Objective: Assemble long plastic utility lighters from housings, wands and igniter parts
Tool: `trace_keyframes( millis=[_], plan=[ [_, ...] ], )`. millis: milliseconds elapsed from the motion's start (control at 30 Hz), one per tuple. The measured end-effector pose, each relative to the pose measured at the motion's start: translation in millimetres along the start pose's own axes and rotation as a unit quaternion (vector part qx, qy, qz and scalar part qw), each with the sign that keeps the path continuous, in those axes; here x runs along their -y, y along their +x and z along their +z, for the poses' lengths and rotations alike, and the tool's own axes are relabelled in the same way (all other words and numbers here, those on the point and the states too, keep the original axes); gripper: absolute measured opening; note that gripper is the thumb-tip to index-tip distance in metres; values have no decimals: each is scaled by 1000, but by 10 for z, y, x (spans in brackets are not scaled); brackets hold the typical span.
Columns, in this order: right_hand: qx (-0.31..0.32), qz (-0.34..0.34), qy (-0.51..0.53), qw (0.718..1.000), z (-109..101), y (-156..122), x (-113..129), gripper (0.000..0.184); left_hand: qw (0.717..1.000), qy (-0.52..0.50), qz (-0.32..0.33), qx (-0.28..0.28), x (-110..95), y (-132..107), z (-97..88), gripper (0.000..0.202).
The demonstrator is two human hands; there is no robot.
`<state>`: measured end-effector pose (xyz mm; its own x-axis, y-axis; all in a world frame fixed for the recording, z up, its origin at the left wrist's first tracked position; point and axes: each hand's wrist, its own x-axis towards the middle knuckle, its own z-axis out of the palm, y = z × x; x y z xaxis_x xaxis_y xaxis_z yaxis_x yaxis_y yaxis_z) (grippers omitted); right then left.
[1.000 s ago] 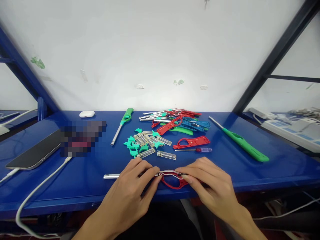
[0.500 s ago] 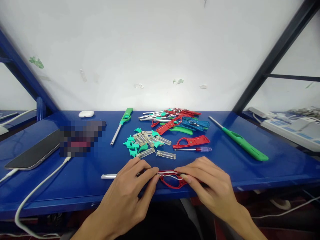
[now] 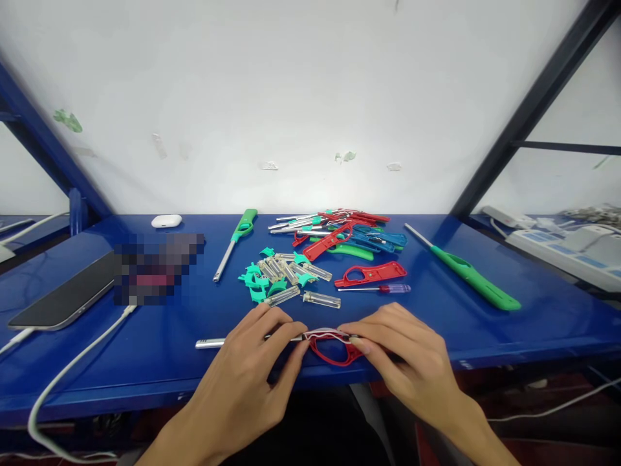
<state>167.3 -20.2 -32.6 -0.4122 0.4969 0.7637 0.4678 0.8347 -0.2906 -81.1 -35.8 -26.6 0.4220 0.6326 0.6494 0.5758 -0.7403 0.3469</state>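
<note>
A red lighter shell [image 3: 334, 351] with a metal tube [image 3: 213, 342] sticking out to the left lies near the blue table's front edge [image 3: 145, 382]. My left hand [image 3: 252, 369] presses its fingers onto the tube where it meets the shell. My right hand [image 3: 402, 353] pinches the shell's right part, beside the white wires [image 3: 325, 334] running along its top. Both hands are closed on this piece.
Behind lie clear tubes with teal clips [image 3: 286, 278], a red shell half [image 3: 371, 274], a small screwdriver [image 3: 383, 288], a heap of lighter parts [image 3: 344, 234] and two green lighters [image 3: 235, 241] [image 3: 468, 277]. At the left are a phone [image 3: 63, 298], white cable [image 3: 68, 372] and earbud case [image 3: 166, 221].
Hardly anything differs. My hands stay on the red shell; the fingers shift slightly along the wires and the tube slides a little to the left.
</note>
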Motion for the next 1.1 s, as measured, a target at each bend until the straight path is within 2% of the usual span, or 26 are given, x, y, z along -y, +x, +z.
trace_keyframes(
  millis=[233,767,900,1100],
  plan=[
    [2,3,4,1000,-5,0,6,14,1000,0,4,0,12,-4,10,18],
    [-1,7,-6,1000,-13,3,3,14,995,68,65,-21,51,-15,56,23],
    [1,18,3,1000,-29,4,6,14,996,66,55,-14,48,-32,57,24],
    [1,46,30,998,-57,-16,-19,20,999,36,30,2,23,-54,17,37]
  ],
)
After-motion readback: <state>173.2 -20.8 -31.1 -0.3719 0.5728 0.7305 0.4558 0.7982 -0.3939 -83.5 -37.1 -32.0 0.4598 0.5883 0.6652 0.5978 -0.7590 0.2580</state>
